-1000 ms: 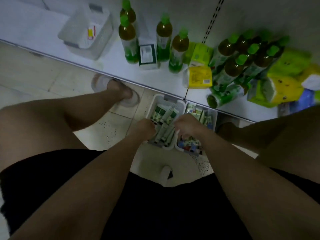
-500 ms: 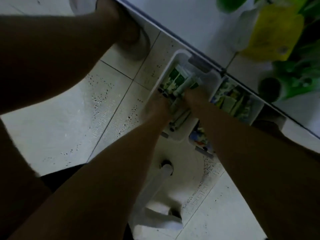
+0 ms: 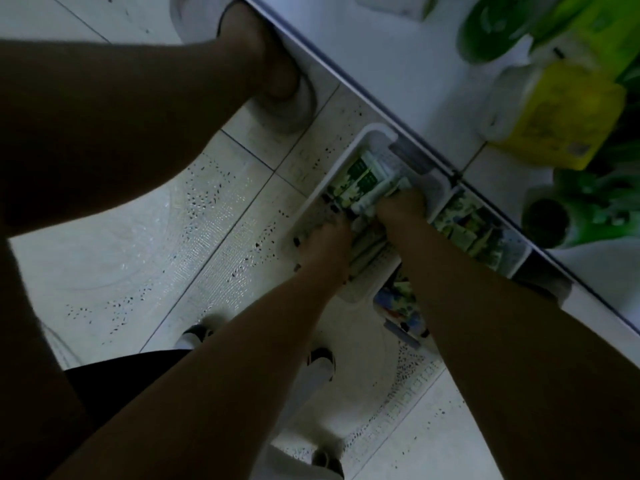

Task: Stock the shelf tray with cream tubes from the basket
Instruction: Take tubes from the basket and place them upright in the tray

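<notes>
The white perforated plastic basket (image 3: 360,285) is seen on the pale tiled floor (image 3: 138,258) against the white shelf edge (image 3: 346,88), nearer than a second ago. Green-and-white cream tubes (image 3: 356,181) lie inside. Left hand (image 3: 325,244) and right hand (image 3: 401,209) have reached deeper among them; grasp cannot be told.

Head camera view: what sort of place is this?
Probably a shop aisle: a low white shelf carries green bottles and yellow packs, and white trays of cream tubes stand on the tiled floor.

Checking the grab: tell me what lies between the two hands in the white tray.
In the head view, cream tubes lie between the left hand and right hand, inside the white tray.
</notes>
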